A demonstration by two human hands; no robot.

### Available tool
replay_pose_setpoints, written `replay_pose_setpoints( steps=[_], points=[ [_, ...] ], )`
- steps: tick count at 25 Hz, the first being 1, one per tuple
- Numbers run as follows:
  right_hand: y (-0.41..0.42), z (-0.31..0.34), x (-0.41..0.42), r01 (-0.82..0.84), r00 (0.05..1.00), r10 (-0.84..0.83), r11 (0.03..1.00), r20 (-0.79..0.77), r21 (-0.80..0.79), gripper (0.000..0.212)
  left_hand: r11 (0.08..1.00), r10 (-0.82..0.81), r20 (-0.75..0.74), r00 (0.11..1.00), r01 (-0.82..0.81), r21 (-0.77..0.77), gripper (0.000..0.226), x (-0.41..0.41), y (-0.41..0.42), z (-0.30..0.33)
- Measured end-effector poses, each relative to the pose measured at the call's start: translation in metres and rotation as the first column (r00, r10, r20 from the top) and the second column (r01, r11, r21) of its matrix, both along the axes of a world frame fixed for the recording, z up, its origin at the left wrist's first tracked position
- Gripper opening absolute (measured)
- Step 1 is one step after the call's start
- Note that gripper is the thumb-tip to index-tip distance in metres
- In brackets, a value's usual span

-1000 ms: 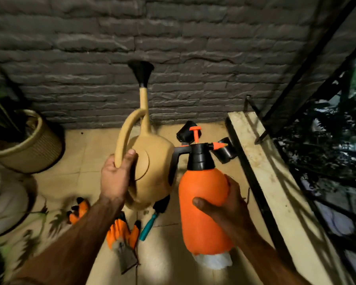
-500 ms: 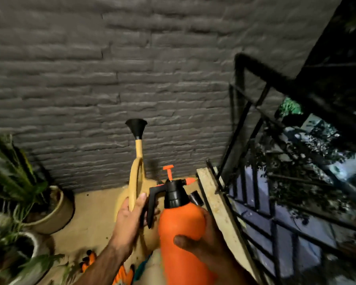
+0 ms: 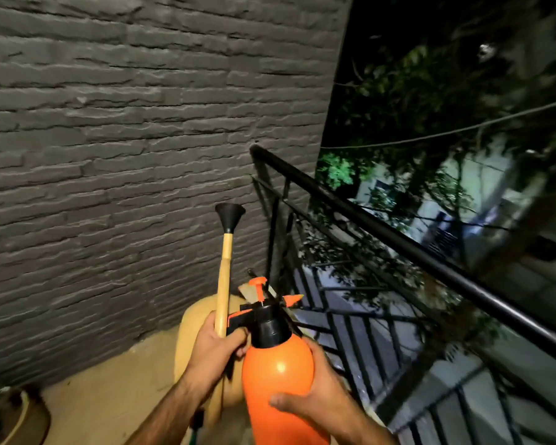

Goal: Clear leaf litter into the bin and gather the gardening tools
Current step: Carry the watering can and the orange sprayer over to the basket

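While both hands are raised in the lower middle of the frame, each one holds a watering tool.

Left hand (image 3: 214, 346): fingers curled round the tan handle of the watering can, thumb side up, lower centre of the frame; a fingertip also seems to touch the black sprayer trigger, though blur makes that hard to confirm.

Right hand (image 3: 315, 393): wrapped round the lower side of the sprayer bottle, thumb across its front, fingers behind it, lower centre-right.

Watering can (image 3: 203, 322): tan plastic, body mostly hidden behind the left hand and the bottle; its long spout rises straight up to a black funnel-shaped rose at mid-frame, in front of the wall.

Pressure sprayer (image 3: 278, 377): orange bottle, upright, black neck and pump head, orange plunger knob on top and orange nozzle tip pointing right; sits just right of the can, touching or nearly touching it.

Brick wall (image 3: 126, 155): dark grey, rough courses, fills the left and upper left of the frame.

Railing (image 3: 398, 242): black metal, top bar runs diagonally from mid-frame down to the right edge, bars below it.

Floor (image 3: 116, 380): beige tiles, lower left.

Plant pot (image 3: 29, 419): pale rim, bottom left corner, partly cut off, a bit of green leaf beside it.

Trees (image 3: 414, 91): dark foliage beyond the railing, upper right, lit building parts behind.

Object under the left forearm: dark and greenish, bottom centre, too blurred to name.
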State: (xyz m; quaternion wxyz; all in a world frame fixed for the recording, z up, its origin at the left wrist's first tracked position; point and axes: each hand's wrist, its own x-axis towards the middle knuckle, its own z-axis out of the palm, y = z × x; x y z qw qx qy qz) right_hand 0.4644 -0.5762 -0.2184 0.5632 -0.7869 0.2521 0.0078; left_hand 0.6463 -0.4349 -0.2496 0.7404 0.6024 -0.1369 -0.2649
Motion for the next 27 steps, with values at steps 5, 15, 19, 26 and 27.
replay_pose_setpoints(
  steps=[5, 15, 19, 26, 27],
  points=[
    [0.024, 0.033, -0.084, 0.257, 0.963, -0.250, 0.964, 0.101, -0.071, 0.083, 0.979, -0.205, 0.052, 0.977, 0.206, -0.013, 0.045, -0.073, -0.020, 0.033],
    [0.047, 0.113, -0.253, 0.718, 0.601, -0.760, 0.377, 0.248, -0.585, 0.050, 0.881, -0.471, 0.089, 0.878, 0.473, -0.012, 0.045, -0.283, -0.072, 0.092],
    [0.070, 0.129, -0.340, 0.670, 0.598, -0.730, 0.231, 0.329, -0.705, 0.017, 0.801, -0.597, 0.142, 0.790, 0.596, 0.050, 0.059, -0.388, -0.081, 0.106],
    [0.067, 0.154, -0.465, 0.400, 0.477, -0.813, -0.139, 0.335, -0.906, 0.031, 0.638, -0.768, 0.229, 0.599, 0.748, 0.182, 0.053, -0.533, -0.075, 0.097],
    [0.067, 0.161, -0.477, 0.326, 0.470, -0.842, -0.114, 0.265, -0.938, 0.035, 0.604, -0.793, 0.241, 0.559, 0.773, 0.193, 0.053, -0.549, -0.072, 0.096]
  ],
)
